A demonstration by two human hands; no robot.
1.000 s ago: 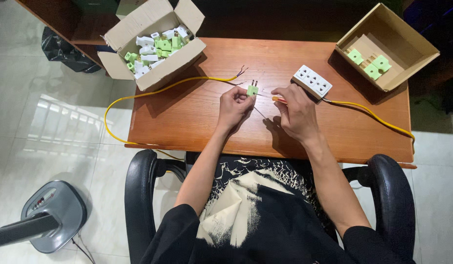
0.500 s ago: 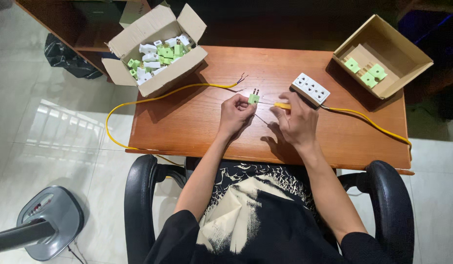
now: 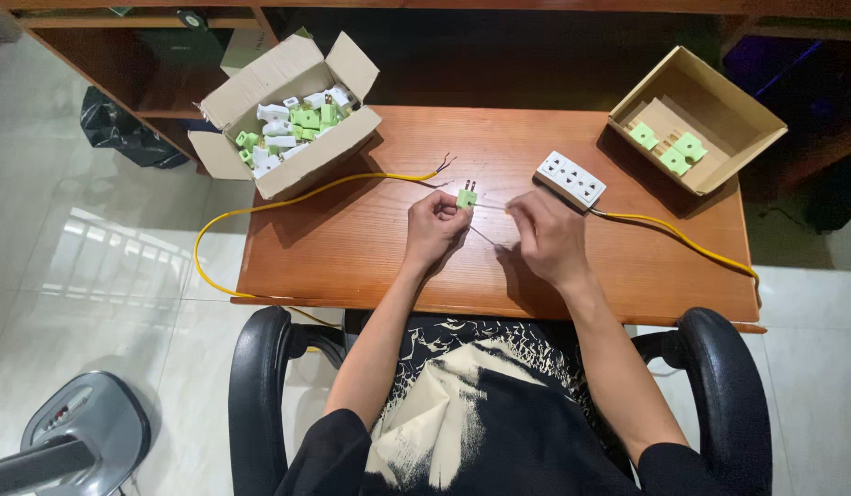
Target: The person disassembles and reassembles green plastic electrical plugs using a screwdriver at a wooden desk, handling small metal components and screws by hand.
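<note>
Head view | left hand (image 3: 435, 225) pinches green plug (image 3: 466, 197) at its 1 o'clock, prongs toward 12 | right hand (image 3: 547, 234) closed on thin tool, tip pointing 9 o'clock at plug, kind unclear | yellow cable (image 3: 334, 188) trails to 9 o'clock; left hand nearer plug | white socket strip (image 3: 571, 179) at 1 o'clock of right hand

A brown wooden table (image 3: 370, 248) stands on a floor of big white tiles (image 3: 85, 276), and the tiles are shiny with light bouncing off them. A black chair with two round armrests (image 3: 260, 386) is pulled up to the table, and behind the table there are dark wooden shelves (image 3: 104, 64) with a black bag (image 3: 122, 138) on the floor under them. A grey machine with a round base (image 3: 76, 441) sits on the floor in the bottom left corner.
</note>
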